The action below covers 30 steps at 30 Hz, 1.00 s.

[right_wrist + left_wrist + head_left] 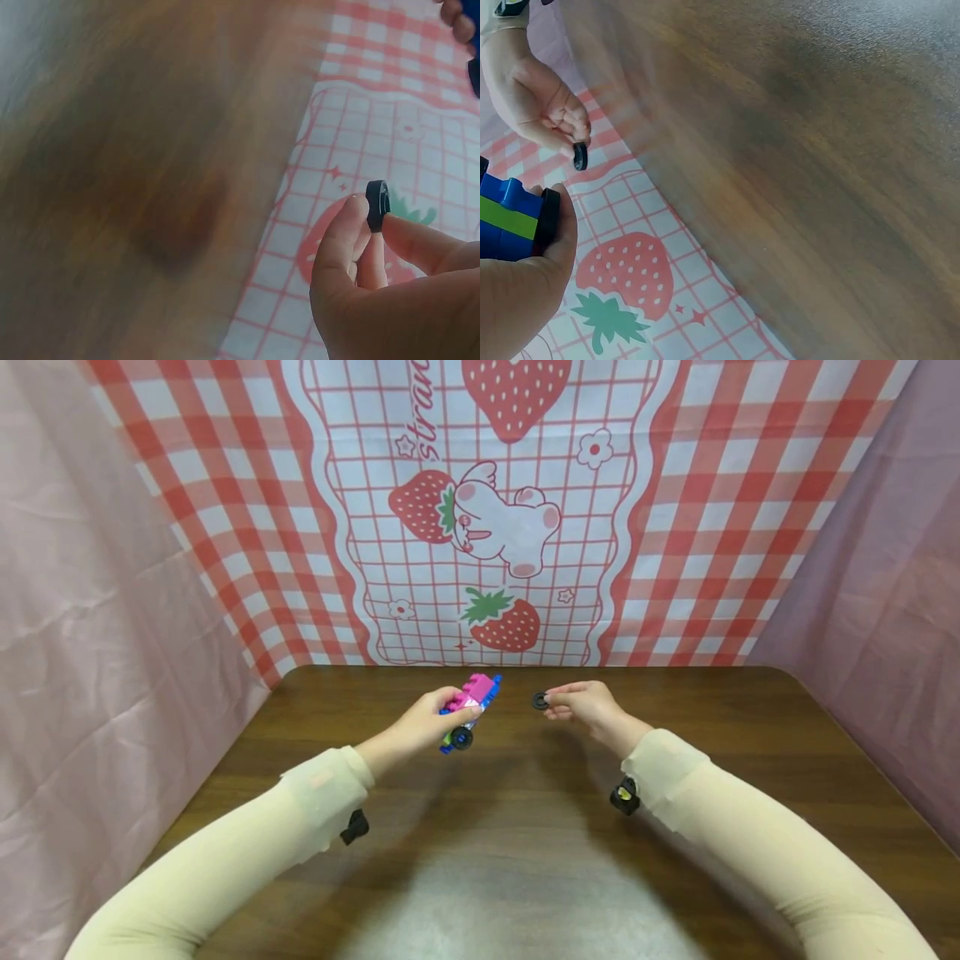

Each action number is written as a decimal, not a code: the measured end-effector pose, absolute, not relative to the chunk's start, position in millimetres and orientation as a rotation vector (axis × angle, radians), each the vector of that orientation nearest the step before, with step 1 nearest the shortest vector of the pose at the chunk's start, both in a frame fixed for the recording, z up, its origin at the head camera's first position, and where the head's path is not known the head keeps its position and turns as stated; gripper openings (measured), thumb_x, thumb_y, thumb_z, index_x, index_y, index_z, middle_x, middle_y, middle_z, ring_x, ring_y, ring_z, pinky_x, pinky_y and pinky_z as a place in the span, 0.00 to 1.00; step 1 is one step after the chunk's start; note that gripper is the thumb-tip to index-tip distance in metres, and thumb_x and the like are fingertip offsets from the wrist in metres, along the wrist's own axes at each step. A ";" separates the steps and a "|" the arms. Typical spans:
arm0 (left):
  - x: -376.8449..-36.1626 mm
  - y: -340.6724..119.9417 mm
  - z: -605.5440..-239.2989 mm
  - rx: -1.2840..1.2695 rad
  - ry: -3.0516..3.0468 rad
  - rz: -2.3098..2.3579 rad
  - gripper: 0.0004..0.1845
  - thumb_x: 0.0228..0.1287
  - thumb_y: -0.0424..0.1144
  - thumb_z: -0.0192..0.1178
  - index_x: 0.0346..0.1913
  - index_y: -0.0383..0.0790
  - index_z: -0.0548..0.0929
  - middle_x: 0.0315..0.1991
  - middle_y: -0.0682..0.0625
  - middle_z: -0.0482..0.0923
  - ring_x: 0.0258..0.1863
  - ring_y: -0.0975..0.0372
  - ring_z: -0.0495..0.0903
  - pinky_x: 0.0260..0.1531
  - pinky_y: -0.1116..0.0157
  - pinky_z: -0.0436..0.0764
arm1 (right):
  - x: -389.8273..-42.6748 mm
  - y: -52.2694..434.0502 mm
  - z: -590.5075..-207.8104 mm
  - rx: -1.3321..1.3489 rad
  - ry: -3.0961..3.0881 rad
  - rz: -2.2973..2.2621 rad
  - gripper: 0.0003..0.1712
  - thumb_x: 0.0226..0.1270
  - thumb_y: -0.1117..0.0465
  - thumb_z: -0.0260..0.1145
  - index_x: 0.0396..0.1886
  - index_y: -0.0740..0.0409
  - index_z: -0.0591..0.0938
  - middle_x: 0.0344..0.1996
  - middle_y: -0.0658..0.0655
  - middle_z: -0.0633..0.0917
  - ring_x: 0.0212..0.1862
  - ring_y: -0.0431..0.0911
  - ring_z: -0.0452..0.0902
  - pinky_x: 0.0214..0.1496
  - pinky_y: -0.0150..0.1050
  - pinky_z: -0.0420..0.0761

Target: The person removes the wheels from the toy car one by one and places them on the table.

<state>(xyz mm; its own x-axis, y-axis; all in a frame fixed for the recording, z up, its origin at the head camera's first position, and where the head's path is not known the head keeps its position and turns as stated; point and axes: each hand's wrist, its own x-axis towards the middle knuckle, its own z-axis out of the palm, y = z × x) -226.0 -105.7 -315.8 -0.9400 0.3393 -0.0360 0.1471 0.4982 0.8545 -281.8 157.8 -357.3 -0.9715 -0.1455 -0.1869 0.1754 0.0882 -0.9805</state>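
Left hand (423, 722) holds pink-blue brick car (469, 710); right hand (588, 703) pinches black wheel (539, 700).

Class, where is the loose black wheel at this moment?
In the head view, the black wheel is pinched in the right hand above the wooden table, just right of the toy car held by the left hand.

The left hand (525, 285) fills the lower left corner, its grip closed round a toy block car (514, 217) of blue and green bricks with a black wheel at its end; above it, near the top left, the right hand (532, 97) pinches a small black wheel (580, 156) between its fingertips, apart from the car; the brown wooden counter (802, 165) runs across the right; a red-checked strawberry cloth (645, 277) lies beyond it.
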 end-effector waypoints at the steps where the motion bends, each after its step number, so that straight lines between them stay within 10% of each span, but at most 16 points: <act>1: -226.4 -105.5 -315.5 0.422 2.537 1.423 0.21 0.70 0.46 0.57 0.55 0.33 0.74 0.48 0.37 0.79 0.39 0.57 0.81 0.33 0.65 0.82 | -283.6 159.0 -359.2 0.042 2.121 -1.982 0.19 0.68 0.72 0.60 0.54 0.81 0.74 0.25 0.53 0.87 0.27 0.39 0.84 0.50 0.41 0.82; 30: -221.4 -100.0 -312.0 0.483 2.519 1.381 0.21 0.68 0.47 0.59 0.54 0.35 0.76 0.43 0.40 0.81 0.31 0.61 0.82 0.28 0.65 0.82 | -314.4 171.7 -395.3 0.399 2.036 -1.986 0.11 0.58 0.80 0.60 0.42 0.81 0.76 0.14 0.56 0.82 0.17 0.40 0.81 0.31 0.31 0.84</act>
